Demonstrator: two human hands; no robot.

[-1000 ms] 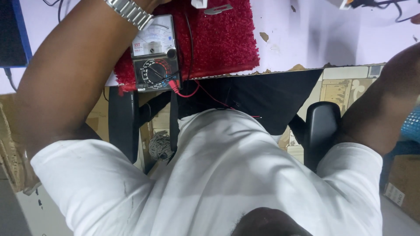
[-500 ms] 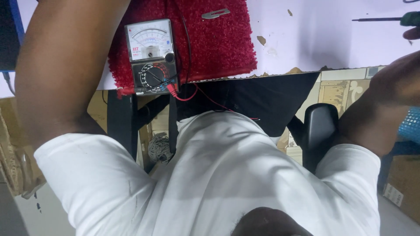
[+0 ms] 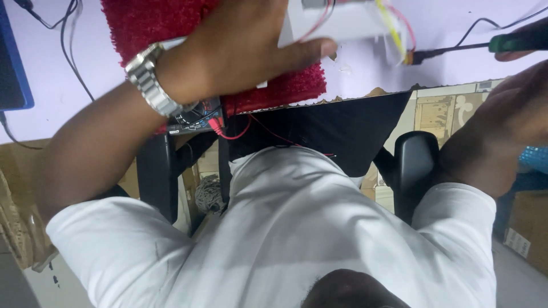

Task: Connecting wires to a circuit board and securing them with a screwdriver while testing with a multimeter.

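Left hand: left hand [image 3: 240, 48] sits in the upper middle of the frame, fingers closed around the near edge of a white box [image 3: 337, 20], thumb pressed along its underside.
White box: a flat white casing at the top edge of the frame, held just above the desk; red and yellow wires [image 3: 394, 25] hang from its right end.
Wrist: a silver metal watch [image 3: 149, 85] is on the left wrist, left of centre.
Right hand: right hand [image 3: 522, 48] shows only partly at the upper right edge; it touches the green handle of a screwdriver [image 3: 508, 43], but I cannot tell if the fingers are closed around it.
Screwdriver: its dark shaft points left, and the tip is just beside the loose wires of the box.
Red mat: a red fuzzy mat [image 3: 148, 23] lies on the pale desk [image 3: 45, 122] in the upper left, under the left hand.
Meter: a black multimeter [image 3: 194, 117] is mostly hidden below the left wrist, at the near edge of the mat; thin red leads [image 3: 240, 130] run from it toward the centre.
Chair: black armrest [image 3: 414, 165] at the right centre, beside the right forearm.
Clothing: a white shirt [image 3: 297, 228] fills the lower half of the frame.
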